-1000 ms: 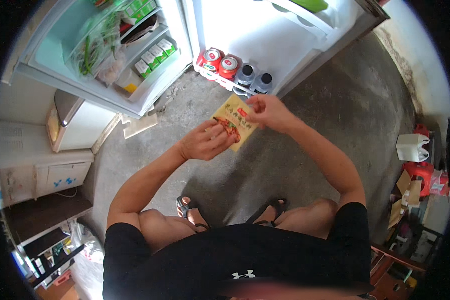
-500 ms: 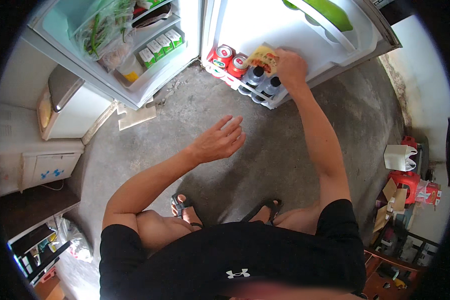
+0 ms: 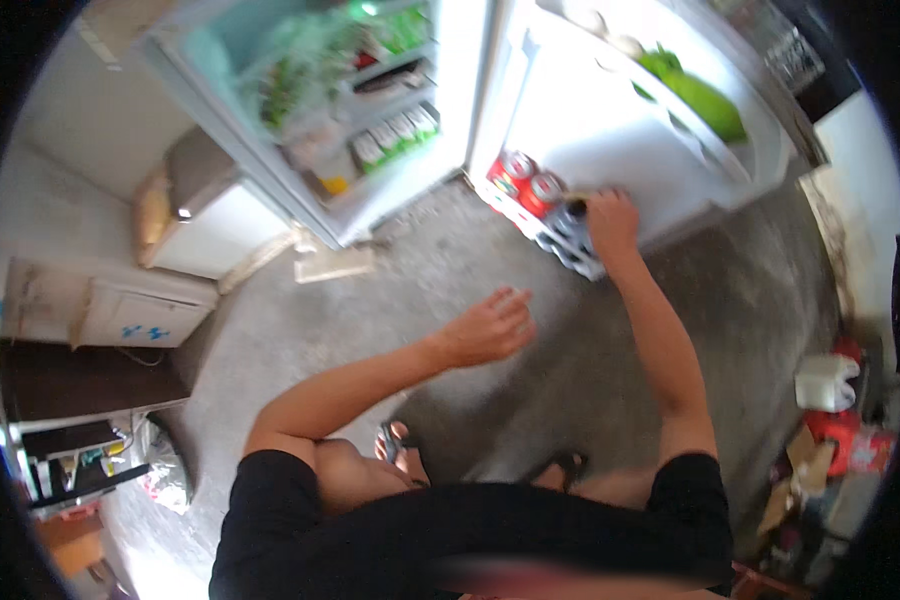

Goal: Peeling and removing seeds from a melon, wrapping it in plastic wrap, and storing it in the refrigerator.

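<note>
My right hand (image 3: 613,228) reaches into the low rack (image 3: 540,232) of the fridge door, its fingers closed at the right end. Only a thin edge of the yellow packet it grips shows beside the fingers; the rest is hidden. Left of it stand two red cans (image 3: 545,190), and dark-capped bottles (image 3: 570,222) sit partly under the hand. My left hand (image 3: 485,328) hovers over the floor, holding nothing, its fingers loosely apart.
The fridge compartment (image 3: 350,215) stands open at the left, with green-and-white cartons (image 3: 398,138) and bagged greens (image 3: 285,90) inside. A long green vegetable (image 3: 708,105) lies in the upper door shelf. Cardboard (image 3: 335,263) lies on the concrete floor. Boxes (image 3: 810,462) are at the right.
My right hand has lowered the yellow packet into the door rack, so less of it shows. The whole view has shifted, with the fridge now farther right and blurred. My left hand remains free.
</note>
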{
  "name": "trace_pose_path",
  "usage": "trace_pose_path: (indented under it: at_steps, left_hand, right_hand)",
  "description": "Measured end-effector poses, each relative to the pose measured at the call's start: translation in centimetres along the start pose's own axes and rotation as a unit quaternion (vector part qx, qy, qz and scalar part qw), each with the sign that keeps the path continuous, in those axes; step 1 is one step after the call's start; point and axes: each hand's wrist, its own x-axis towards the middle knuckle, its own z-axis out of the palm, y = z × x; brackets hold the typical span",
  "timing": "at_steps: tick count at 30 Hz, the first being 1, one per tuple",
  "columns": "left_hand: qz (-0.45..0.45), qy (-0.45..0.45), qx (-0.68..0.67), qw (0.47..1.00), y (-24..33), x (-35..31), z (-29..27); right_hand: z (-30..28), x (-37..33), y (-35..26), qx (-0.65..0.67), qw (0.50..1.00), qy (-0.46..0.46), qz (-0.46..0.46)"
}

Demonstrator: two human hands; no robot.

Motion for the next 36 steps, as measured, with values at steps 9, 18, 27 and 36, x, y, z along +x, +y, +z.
trace_pose_path:
  at_steps: [9,18,27,36]
  left_hand:
    - [-0.072,0.093,0.015,0.993,-5.5,5.4,-18.4]
    - [-0.028,0.522,0.121,0.844,-5.7,10.4,-54.6]
    - [-0.542,0.568,-0.378,0.492,-16.8,14.7,-80.5]
    - [-0.590,0.334,-0.038,0.734,-23.2,21.4,-81.1]
  right_hand:
    - [-20.7,7.3,-0.1,0.549,0.835,-0.005,-0.035]
    - [-47.0,23.6,7.3,0.838,0.541,0.061,0.035]
    - [-66.2,43.9,8.4,0.799,0.587,-0.053,0.116]
    - [-69.3,52.5,2.5,0.622,0.750,-0.221,0.049]
